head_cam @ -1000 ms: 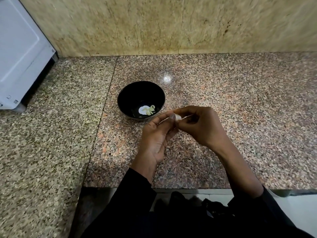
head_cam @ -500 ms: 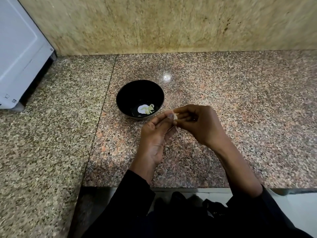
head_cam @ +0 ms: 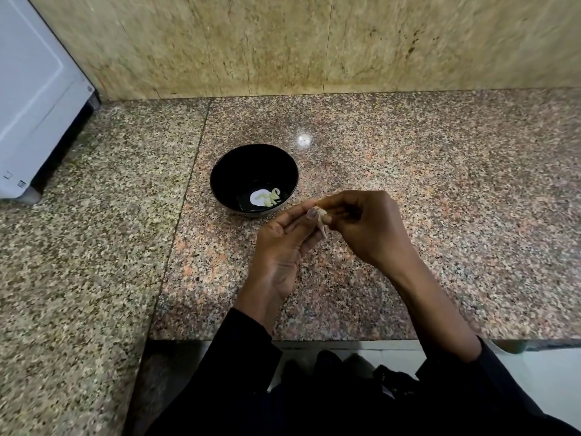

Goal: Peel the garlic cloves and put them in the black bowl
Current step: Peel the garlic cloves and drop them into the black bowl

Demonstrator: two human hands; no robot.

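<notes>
A black bowl stands on the granite counter, with a few pale peeled garlic cloves lying in its bottom. Just right of the bowl and in front of it, both hands meet above the counter. My left hand pinches a small garlic clove between thumb and fingertips. My right hand pinches the same clove from the right, and a strip of papery skin hangs down from it. Most of the clove is hidden by the fingers.
The speckled granite counter runs to a front edge near my body. A white appliance stands at the far left. A beige stone wall closes the back.
Both hands stay together on the clove beside the bowl. A strip of skin now hangs down from the clove between the fingers.
</notes>
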